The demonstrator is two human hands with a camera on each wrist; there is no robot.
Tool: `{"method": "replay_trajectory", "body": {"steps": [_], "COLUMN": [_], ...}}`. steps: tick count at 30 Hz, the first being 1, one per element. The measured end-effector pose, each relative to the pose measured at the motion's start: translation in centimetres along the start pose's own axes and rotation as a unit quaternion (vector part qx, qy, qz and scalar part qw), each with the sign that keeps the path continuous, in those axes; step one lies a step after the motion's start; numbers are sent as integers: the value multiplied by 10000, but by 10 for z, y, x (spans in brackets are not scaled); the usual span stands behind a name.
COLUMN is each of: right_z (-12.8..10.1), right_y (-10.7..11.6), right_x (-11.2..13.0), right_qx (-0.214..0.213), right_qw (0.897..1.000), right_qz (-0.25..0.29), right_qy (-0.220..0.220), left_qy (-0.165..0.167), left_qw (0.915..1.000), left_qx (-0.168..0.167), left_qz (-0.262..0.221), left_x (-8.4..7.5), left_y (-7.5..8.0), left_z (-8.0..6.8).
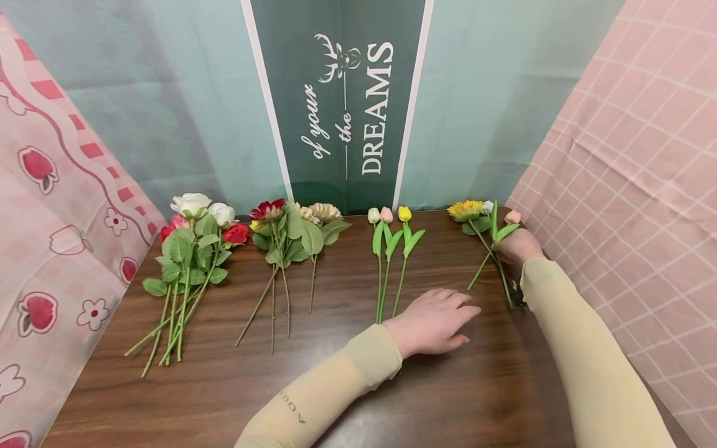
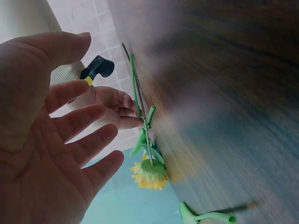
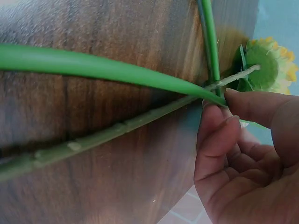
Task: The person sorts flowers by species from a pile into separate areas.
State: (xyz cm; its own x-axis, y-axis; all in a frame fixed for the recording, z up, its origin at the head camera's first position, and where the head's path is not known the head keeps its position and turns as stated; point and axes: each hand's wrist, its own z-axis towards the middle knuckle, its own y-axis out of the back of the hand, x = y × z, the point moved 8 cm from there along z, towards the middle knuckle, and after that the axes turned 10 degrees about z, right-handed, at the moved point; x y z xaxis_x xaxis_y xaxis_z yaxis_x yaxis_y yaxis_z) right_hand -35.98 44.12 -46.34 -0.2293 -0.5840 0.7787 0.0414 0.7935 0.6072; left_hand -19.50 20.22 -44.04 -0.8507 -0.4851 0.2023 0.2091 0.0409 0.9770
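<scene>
My right hand (image 1: 518, 247) is at the table's far right, where thumb and index finger pinch a smooth green tulip stem (image 3: 117, 72). Behind that stem runs the rougher stem of a yellow sunflower (image 1: 466, 210), and another green stem (image 3: 209, 37) crosses them. A pink tulip (image 1: 512, 216) and a pale blue tulip (image 1: 487, 207) show beside the sunflower; which one the pinched stem belongs to, I cannot tell. My left hand (image 1: 435, 320) is over the middle right of the table, palm down, fingers spread and holding nothing.
Three tulips (image 1: 386, 249) in white, pink and yellow lie left of the sunflower. Further left are daisy-like flowers (image 1: 269, 211) with leafy stems, then white and red roses (image 1: 193, 205). A green printed cloth (image 1: 342, 124) backs the wooden table (image 1: 168, 404); pink cloths (image 1: 644, 186) flank it.
</scene>
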Motion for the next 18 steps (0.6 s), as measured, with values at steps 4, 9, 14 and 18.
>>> {"method": "replay_trajectory", "body": {"steps": [4, 9, 14, 18], "right_z": [1, -4, -16, -27], "right_y": [8, 18, 12, -10], "right_x": [-5, 0, 21, 43], "right_qx": [-20, -177, -80, -30], "right_qw": [9994, 9962, 9880, 9751], "right_qz": [347, 857, 1527, 2135], "right_qy": [-87, -23, 241, 591], "left_qy": [39, 278, 755, 1318], "left_qw": [9998, 9978, 9889, 9676], "left_qx": [-64, -96, -138, -222], "left_qz": [-160, -602, -1273, -2142], "left_x": [4, 19, 42, 62], "left_y": [1, 2, -1, -6], "left_z": [0, -3, -14, -30]}}
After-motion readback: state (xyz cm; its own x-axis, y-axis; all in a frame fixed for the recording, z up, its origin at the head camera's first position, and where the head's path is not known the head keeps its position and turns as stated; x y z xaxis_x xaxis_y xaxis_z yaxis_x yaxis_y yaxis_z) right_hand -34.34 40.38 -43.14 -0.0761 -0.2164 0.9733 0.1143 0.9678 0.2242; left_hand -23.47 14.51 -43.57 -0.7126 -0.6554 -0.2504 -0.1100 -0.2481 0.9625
